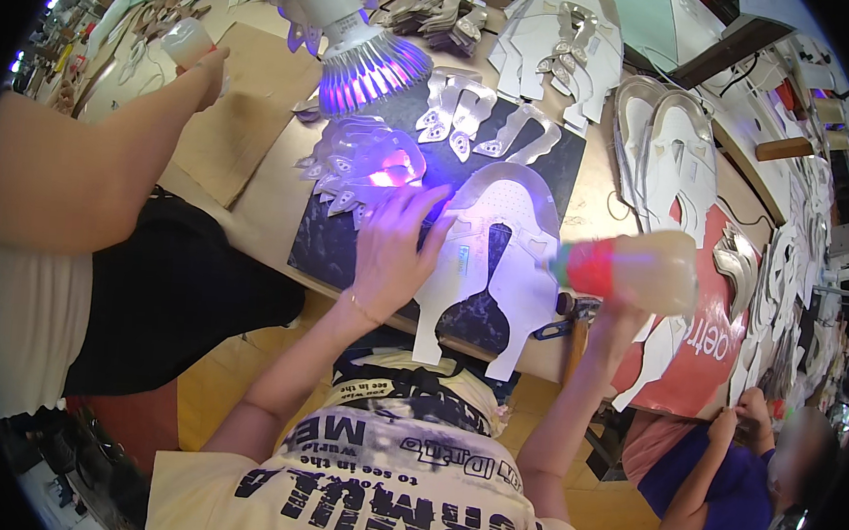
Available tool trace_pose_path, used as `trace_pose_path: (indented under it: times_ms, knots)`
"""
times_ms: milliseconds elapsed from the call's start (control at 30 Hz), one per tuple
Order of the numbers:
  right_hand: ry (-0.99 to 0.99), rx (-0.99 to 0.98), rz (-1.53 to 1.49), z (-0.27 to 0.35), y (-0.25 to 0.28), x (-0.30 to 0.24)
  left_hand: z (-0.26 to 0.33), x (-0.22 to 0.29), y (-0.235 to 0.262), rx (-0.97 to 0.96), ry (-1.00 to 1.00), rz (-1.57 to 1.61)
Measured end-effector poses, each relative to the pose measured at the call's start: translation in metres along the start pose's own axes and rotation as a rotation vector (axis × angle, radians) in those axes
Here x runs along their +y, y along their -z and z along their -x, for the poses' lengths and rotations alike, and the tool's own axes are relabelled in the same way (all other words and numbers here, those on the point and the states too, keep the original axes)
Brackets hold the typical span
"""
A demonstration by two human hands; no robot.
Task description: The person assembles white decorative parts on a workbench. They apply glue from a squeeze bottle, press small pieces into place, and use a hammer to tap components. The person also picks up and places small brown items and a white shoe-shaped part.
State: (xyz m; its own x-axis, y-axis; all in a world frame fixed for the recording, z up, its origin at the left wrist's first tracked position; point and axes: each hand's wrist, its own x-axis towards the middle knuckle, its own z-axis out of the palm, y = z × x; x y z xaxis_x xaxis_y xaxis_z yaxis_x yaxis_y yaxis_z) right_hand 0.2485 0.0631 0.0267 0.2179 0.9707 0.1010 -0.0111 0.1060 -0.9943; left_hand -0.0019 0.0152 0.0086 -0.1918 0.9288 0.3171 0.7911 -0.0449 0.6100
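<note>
A white shoe upper (533, 258) with a grey toe band lies flat on a dark marbled board (312, 247) in front of me. My left hand (391, 253) rests at the upper's left edge, its fingers stretched out beside a pile of shiny cut pieces (348, 156) lit violet. My right hand (619, 320) is closed around a squeeze bottle (652, 271), tipped sideways, with a red band, pale contents and a green tip pointing left at the upper. The bottle is slightly blurred.
A violet-glowing lamp (371, 69) hangs over the board's far left. Beyond lie loose curved pieces (455, 110) and stacked uppers (562, 58). More uppers (684, 150) overlap a red sheet (688, 372) at right. A co-worker's hand (206, 77) holds another bottle (186, 42) at left; another person (715, 472) sits at right.
</note>
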Motion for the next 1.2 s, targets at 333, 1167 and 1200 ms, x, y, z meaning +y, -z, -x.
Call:
trace_pose_path:
  times_ms: [333, 1167, 1200]
  knots:
    - [0.453, -0.104, 0.336, -0.021, -0.066, 0.012, 0.038, -0.018, -0.021, 0.037, 0.057, -0.022]
    - [0.571, -0.156, 0.338, -0.013, -0.089, 0.027, 0.039, -0.018, -0.02, 0.054, 0.07, 0.038]
    - [0.631, -0.18, 0.378, -0.012, -0.088, 0.027, 0.039, -0.018, -0.02, 0.056, 0.068, 0.04]
